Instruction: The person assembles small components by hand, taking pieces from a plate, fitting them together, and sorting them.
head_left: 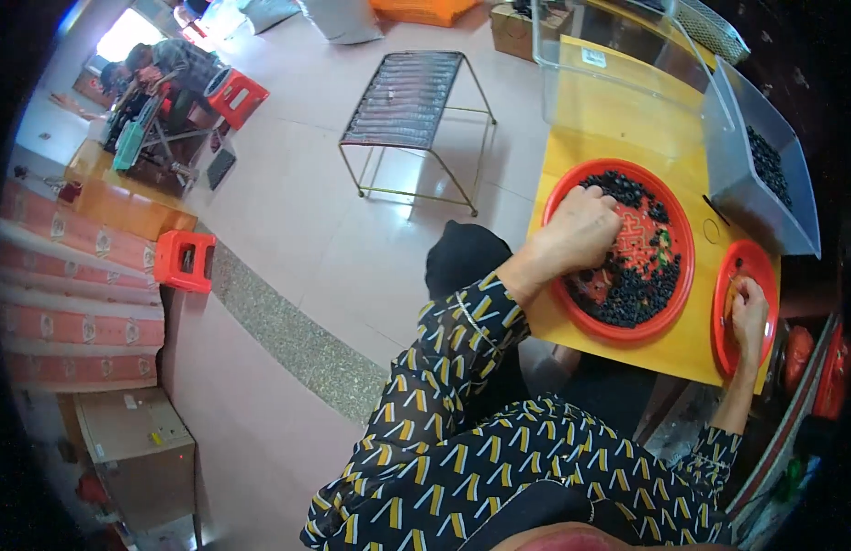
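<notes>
The left grip [583,225], fingers bunched, is over a large round red plastic tray [633,236], small black pieces [632,303] just beside it. The right grip [749,317], fingers curled, is at a smaller red plastic dish [760,264]. I cannot tell what either holds.

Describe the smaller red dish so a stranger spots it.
Find the yellow tabletop at right. At its near right corner sits a red dish, the right hand over it. It is smaller than the red tray of black pieces.
</notes>
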A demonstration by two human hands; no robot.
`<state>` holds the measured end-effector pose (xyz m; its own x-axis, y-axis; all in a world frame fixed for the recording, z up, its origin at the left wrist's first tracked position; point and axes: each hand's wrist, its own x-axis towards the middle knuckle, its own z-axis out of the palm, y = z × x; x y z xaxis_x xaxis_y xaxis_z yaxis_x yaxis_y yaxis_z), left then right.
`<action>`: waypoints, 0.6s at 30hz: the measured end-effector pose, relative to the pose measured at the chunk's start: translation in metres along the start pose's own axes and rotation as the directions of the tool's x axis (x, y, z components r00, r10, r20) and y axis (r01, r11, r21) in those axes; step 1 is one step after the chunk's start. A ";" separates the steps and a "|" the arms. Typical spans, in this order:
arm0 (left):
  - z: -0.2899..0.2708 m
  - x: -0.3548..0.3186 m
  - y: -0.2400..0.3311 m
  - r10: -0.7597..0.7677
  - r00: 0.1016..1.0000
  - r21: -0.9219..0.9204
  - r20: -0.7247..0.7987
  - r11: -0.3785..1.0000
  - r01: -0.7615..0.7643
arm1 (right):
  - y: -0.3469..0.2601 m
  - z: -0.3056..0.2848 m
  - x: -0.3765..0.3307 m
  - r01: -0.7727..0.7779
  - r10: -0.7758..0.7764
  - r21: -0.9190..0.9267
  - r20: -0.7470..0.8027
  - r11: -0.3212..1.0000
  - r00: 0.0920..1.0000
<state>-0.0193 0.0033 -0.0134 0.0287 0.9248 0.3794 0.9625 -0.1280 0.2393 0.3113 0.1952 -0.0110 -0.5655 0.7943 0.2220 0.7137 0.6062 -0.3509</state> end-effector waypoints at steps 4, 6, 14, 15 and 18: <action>0.010 0.007 0.005 0.003 1.000 -0.018 -0.027 1.000 -0.003 | 0.013 0.000 -0.005 0.000 0.000 -0.014 -0.018 1.000 1.000; 0.013 0.009 0.004 -0.001 0.999 -0.019 -0.052 1.000 0.000 | 0.004 -0.007 -0.006 0.032 -0.031 0.038 -0.039 0.999 0.999; -0.001 0.012 -0.017 -0.065 0.984 -0.248 -0.166 0.969 0.022 | -0.064 -0.021 0.017 0.126 -0.124 -0.001 -0.159 0.992 0.979; -0.003 0.010 -0.020 -0.087 0.979 -0.277 -0.187 0.960 0.032 | -0.083 -0.022 0.020 0.124 -0.108 0.085 -0.171 0.989 0.979; -0.002 0.020 -0.014 -0.190 0.966 -0.441 -0.176 0.892 0.096 | -0.110 -0.021 0.024 0.194 -0.164 0.175 -0.172 0.965 0.971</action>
<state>-0.0322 0.0228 -0.0076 -0.2028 0.8547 0.4779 0.7427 -0.1839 0.6439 0.2281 0.1482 0.0522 -0.5954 0.6791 0.4294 0.5073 0.7322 -0.4545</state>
